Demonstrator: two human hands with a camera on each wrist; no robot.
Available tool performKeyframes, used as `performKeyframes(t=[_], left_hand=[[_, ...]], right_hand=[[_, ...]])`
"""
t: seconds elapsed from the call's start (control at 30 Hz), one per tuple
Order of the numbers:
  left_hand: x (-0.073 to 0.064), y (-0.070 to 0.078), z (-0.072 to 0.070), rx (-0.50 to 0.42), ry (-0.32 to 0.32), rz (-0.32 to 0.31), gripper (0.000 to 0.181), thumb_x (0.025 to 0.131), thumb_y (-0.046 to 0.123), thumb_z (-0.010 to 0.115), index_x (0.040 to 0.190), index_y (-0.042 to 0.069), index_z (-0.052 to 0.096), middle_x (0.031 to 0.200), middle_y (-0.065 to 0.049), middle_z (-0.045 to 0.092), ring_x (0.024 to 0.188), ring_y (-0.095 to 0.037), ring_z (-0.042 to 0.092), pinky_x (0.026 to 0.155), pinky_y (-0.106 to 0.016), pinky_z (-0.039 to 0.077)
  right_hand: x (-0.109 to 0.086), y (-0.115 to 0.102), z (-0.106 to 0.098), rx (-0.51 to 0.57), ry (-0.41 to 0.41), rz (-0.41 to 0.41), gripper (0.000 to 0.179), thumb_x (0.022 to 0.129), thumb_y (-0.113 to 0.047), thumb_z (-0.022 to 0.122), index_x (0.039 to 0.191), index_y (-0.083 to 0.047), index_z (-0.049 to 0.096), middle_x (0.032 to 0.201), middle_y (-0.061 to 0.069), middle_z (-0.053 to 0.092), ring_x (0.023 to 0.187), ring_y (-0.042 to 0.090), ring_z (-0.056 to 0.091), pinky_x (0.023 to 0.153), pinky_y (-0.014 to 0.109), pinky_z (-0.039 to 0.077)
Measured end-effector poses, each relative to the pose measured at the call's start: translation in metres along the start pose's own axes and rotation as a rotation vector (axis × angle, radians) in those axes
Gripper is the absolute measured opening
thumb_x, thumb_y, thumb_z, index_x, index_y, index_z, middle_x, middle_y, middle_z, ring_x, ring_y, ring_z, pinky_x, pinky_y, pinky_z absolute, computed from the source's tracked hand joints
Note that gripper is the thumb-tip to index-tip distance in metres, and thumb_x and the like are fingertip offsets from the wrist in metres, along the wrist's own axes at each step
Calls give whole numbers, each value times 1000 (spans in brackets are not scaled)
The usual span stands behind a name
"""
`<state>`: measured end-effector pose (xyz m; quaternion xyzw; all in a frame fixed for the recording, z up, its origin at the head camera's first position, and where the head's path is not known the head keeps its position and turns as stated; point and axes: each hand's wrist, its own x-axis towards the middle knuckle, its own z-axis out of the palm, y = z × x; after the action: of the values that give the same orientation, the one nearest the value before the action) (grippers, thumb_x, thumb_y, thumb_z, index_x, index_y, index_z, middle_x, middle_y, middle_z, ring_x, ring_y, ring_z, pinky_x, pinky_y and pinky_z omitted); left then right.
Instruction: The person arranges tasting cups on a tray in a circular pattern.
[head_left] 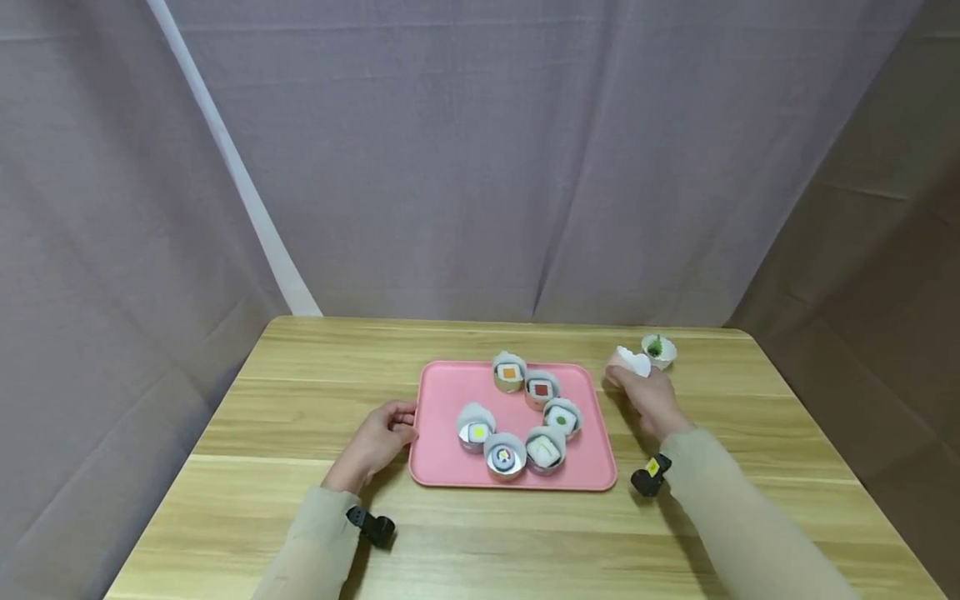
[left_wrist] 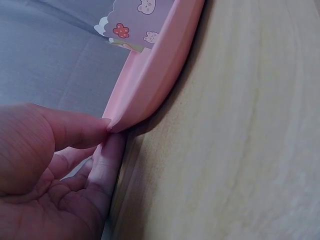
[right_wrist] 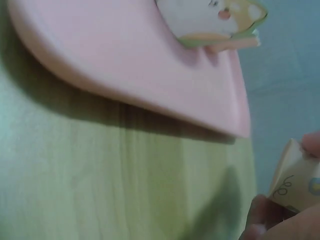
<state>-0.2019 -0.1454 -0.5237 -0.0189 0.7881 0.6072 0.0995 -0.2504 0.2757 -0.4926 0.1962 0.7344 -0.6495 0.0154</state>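
Note:
A pink tray (head_left: 444,392) lies on the wooden table. My left hand (head_left: 381,440) pinches its left rim between thumb and fingers, as the left wrist view shows at the tray edge (left_wrist: 145,95). Beyond the tray's right side, my right hand (head_left: 654,403) grips a small paper cup (head_left: 630,362), white inside; its printed outer wall (right_wrist: 295,182) shows in the right wrist view. What that cup holds is hidden. Just beside it stands another scalloped white cup (head_left: 669,358) with something green inside.
Several small cups stand in a curve on the tray, each with a sushi-roll-like piece; among them are an orange-centred roll (head_left: 508,372), a red-centred roll (head_left: 541,389) and a yellow-centred roll (head_left: 477,432). Grey curtains (head_left: 420,167) hang behind the table (head_left: 480,542).

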Motion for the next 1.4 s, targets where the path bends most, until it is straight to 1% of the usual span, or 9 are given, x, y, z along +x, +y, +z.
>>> performKeyframes(t=[0.2,0.27,0.47,0.77,0.9,1.03,1.23,1.3,1.4], left_hand=[[3,-2,-1,-2,1,-3,42,87,-8,60,128,-1,55,106,-14,58,89,-22,56,74,-32,52],[3,-3,-2,1,2,-7,41,87,-7,61,127,-1,56,106,-14,58,89,-22,57,74,-31,52],[3,-3,-3,-8,1,-6,41,87,-8,60,127,-2,55,105,-15,58,89,-23,57,74,-31,52],[7,-5,-1,-21,-19,18,41,87,-9,59,127,-3,55,105,-15,58,88,-22,58,74,-32,53],[8,-7,-1,-22,-19,25,41,87,-9,59,127,-4,54,105,-16,58,89,-23,58,75,-33,52],[8,-7,-1,-16,-17,28,40,86,-9,59,125,-3,55,104,-15,58,88,-22,58,74,-31,52],[6,-6,-1,-7,-13,25,39,87,-8,60,125,-2,56,104,-15,58,88,-22,58,75,-31,52],[6,-6,-1,-4,-14,19,39,87,-8,60,125,-2,56,104,-14,58,88,-22,57,74,-31,52],[5,-5,-1,-8,-17,16,40,87,-8,60,126,-2,55,105,-15,58,88,-22,57,74,-32,52]], right_hand=[[-22,-23,4,-226,-17,-165,75,88,-37,69,140,4,34,134,23,43,119,34,43,105,47,35],[-28,-31,13,-235,-22,-195,77,86,-38,70,140,4,35,135,23,43,121,35,43,106,47,34],[-45,-46,60,-140,-125,-227,67,85,-27,73,137,-2,39,132,17,47,120,30,47,103,42,39],[-70,-49,133,-258,-270,-324,52,82,-35,75,121,-13,49,110,7,58,93,20,55,82,36,49],[-71,-44,160,-305,-297,-319,52,80,-36,77,117,-11,51,106,6,58,93,19,57,83,33,49],[-67,-35,179,-286,-353,-277,53,81,-31,77,121,-8,49,107,10,57,91,21,59,79,34,51],[-63,-28,193,-399,-339,-219,87,82,-39,75,148,-5,29,139,15,44,120,28,49,97,44,44],[-64,-26,195,-430,-327,-209,90,81,-40,75,149,-5,27,142,15,42,123,29,47,98,45,43],[-66,-23,199,-450,-322,-216,86,81,-38,75,146,-3,32,135,16,48,116,28,51,96,44,44]])
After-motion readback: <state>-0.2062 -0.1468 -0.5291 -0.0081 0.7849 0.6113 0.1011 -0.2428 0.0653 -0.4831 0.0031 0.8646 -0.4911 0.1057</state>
